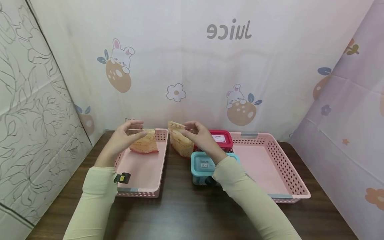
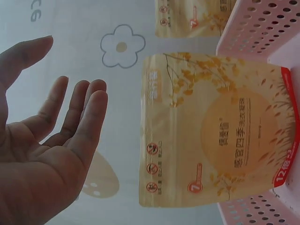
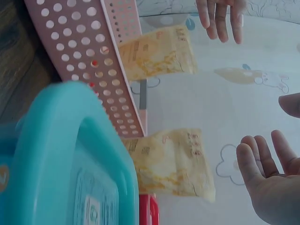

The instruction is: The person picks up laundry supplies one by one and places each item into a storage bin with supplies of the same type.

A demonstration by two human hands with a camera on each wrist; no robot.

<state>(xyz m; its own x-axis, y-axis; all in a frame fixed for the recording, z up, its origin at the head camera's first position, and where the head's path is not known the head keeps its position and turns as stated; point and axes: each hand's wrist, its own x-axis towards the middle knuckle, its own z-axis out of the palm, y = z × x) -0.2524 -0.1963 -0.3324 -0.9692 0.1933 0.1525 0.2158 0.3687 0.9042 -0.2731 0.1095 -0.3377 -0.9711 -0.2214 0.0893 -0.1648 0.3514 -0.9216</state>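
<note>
A yellow-orange pouch [image 1: 146,144] with a red lower edge stands upright inside the left pink basket [image 1: 141,173]. Beside and above it is my left hand [image 1: 123,137], fingers loosely bent; the left wrist view shows a gap between these fingers [image 2: 96,110] and the pouch [image 2: 206,131]. A second, similar pouch [image 1: 180,141] stands on the table between the two baskets. My right hand [image 1: 202,136] is over its right side, and in the right wrist view its relaxed fingers [image 3: 248,164] are apart from that pouch [image 3: 173,161]. Both hands hold nothing.
A teal lidded box [image 1: 199,166] stands below my right wrist, with a red lidded box [image 1: 226,138] behind it. To the right sits another pink basket [image 1: 255,163]. A printed curtain [image 1: 192,66] hangs behind the dark wooden table [image 1: 180,206].
</note>
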